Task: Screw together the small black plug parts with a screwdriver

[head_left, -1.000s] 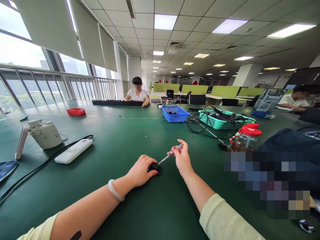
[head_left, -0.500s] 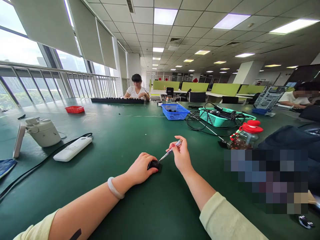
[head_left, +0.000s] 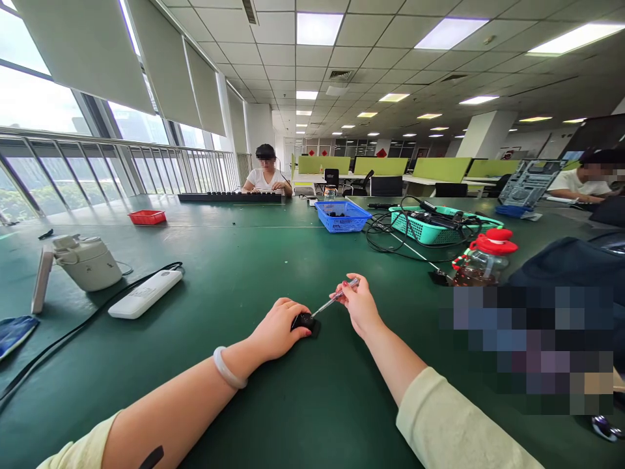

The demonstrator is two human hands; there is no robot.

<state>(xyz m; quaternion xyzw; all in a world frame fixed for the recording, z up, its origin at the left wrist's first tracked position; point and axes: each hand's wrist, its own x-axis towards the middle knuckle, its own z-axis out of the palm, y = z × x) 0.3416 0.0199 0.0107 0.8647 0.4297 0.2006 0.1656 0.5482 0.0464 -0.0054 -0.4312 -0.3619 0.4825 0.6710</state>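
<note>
In the middle of the green table, my left hand [head_left: 283,327] grips a small black part [head_left: 305,321] and steadies it against the surface. Its exact kind is too small to make out, and my fingers cover its left side. My right hand [head_left: 360,305] is closed around the handle of a screwdriver [head_left: 328,305] with a clear handle and a thin metal shaft. The shaft slants down to the left, and its tip meets the top of the black part.
Ahead stand a blue basket [head_left: 342,217], a teal basket [head_left: 424,228] heaped with cables, and a red tray [head_left: 147,217]. A red-lidded jar [head_left: 483,260] is at right. On the left are a white power bank [head_left: 145,294] and a cream container [head_left: 88,264]. Two people sit beyond.
My right hand has shifted slightly down and right, and its fingers have curled closer round the screwdriver handle. The left hand keeps its hold on the black part.
</note>
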